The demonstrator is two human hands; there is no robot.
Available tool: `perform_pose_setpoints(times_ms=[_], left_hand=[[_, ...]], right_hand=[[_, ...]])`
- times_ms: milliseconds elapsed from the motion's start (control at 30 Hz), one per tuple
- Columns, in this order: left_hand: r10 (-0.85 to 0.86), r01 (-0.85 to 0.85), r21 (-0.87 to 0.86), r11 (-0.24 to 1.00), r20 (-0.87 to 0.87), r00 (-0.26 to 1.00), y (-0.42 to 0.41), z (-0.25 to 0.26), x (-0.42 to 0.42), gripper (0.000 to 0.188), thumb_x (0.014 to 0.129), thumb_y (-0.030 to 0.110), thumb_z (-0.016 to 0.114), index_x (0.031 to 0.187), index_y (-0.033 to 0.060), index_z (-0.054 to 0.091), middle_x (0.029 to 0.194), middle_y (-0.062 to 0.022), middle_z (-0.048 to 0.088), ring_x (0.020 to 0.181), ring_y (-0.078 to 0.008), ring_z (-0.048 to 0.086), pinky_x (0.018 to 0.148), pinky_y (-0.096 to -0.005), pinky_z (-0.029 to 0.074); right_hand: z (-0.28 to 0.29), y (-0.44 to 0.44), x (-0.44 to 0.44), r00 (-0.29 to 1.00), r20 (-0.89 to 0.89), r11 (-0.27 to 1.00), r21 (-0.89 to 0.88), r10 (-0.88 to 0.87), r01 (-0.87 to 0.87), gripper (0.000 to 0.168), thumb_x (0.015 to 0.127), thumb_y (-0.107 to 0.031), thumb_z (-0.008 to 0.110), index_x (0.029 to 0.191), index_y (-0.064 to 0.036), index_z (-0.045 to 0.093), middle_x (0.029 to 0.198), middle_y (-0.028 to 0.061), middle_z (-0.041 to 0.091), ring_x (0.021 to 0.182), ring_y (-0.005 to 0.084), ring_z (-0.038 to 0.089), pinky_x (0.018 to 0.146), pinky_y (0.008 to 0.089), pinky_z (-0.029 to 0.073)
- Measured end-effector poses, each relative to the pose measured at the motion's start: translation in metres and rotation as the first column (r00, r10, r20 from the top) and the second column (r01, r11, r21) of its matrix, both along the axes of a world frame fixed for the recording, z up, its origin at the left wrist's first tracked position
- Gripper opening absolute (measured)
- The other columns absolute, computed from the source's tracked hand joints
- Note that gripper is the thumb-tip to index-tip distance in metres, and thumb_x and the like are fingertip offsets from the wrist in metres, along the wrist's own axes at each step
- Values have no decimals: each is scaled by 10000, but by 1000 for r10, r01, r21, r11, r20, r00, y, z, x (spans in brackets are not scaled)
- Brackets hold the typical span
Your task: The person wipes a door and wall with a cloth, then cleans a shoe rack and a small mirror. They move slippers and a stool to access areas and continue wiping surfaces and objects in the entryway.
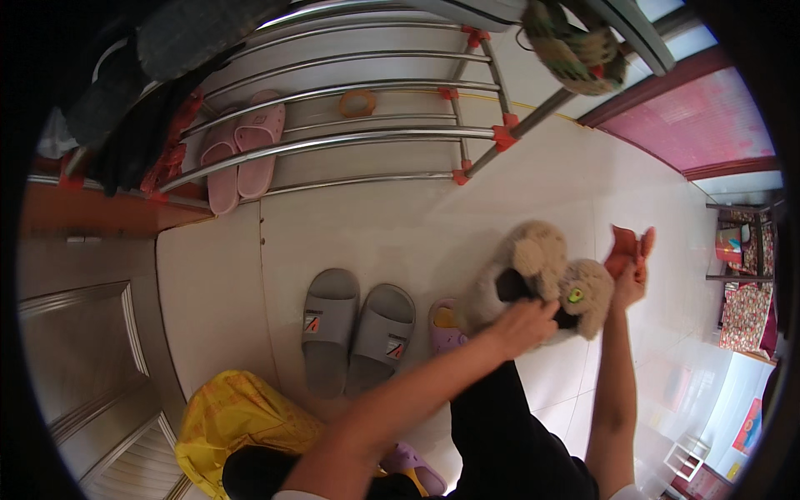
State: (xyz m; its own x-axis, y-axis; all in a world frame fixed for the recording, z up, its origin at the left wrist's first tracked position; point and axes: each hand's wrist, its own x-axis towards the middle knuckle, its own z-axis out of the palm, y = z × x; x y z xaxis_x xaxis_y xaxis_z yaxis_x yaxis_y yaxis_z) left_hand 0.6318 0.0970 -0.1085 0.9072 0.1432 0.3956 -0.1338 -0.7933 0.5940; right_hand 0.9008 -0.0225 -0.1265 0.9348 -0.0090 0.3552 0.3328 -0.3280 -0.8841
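My left hand (528,326) grips a pair of fuzzy beige slippers (590,294) at their dark openings, its fingers partly hidden there. One slipper has long floppy flaps and a small green charm (575,295). My right hand (630,289), just right of the slippers, pinches a reddish-orange cloth (622,249). Beneath my left forearm, a purple clog (445,337) is partly covered. Another purple clog (420,470) shows near my body, apparently worn on a foot. Left of the slippers, a pair of grey slides (331,331) lies on the tiled floor (387,231).
A metal shoe rack (350,134) with red joints stands ahead, with pink clogs (256,150) on its lower level and an orange ring (357,104) behind the bars. A yellow plastic bag (237,406) sits lower left beside a panelled door (81,337). A camouflage-patterned shoe (575,53) hangs over the rack's right end.
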Motion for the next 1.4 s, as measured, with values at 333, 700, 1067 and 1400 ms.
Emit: perform_pose_setpoints(times_ms=[333, 700, 1067, 1400], left_hand=[[72, 49, -394, 918, 287, 955, 13, -15, -63, 456, 748, 136, 670, 1169, 51, 516, 1211, -136, 514, 1098, -302, 504, 924, -404, 404], [914, -726, -686, 46, 323, -247, 388, 39, -364, 341, 828, 80, 564, 1129, -42, 461, 1048, -87, 500, 897, -160, 499, 762, -260, 423], [990, -696, -707, -125, -135, -41, 383, 99, -332, 412, 730, 10, 569, 1131, -2, 475, 1055, -64, 526, 905, -142, 497, 775, -268, 411], [940, -769, -561, 308, 55, 336, 360, 80, -295, 546, 673, -16, 535, 1198, -48, 391, 1139, -187, 480, 1048, -260, 458, 948, -326, 338]], right_hand=[[40, 77, -41, 871, -251, 901, 15, 423, -433, 342, 838, -93, 633, 1148, 40, 577, 1022, 52, 629, 919, 99, 562, 826, 228, 441], [39, 267, -127, 481, -415, 550, 57, 772, -833, 306, 790, -123, 685, 1056, 3, 602, 966, 24, 623, 865, 98, 553, 783, 251, 451], [54, 253, -134, 555, -348, 584, -27, 755, -811, 243, 773, -140, 708, 943, 11, 625, 860, 12, 628, 784, 84, 552, 732, 241, 448], [65, 216, -110, 794, -271, 788, -157, 545, -595, 336, 742, -92, 739, 1029, 26, 609, 934, 21, 612, 845, 95, 534, 774, 240, 440]])
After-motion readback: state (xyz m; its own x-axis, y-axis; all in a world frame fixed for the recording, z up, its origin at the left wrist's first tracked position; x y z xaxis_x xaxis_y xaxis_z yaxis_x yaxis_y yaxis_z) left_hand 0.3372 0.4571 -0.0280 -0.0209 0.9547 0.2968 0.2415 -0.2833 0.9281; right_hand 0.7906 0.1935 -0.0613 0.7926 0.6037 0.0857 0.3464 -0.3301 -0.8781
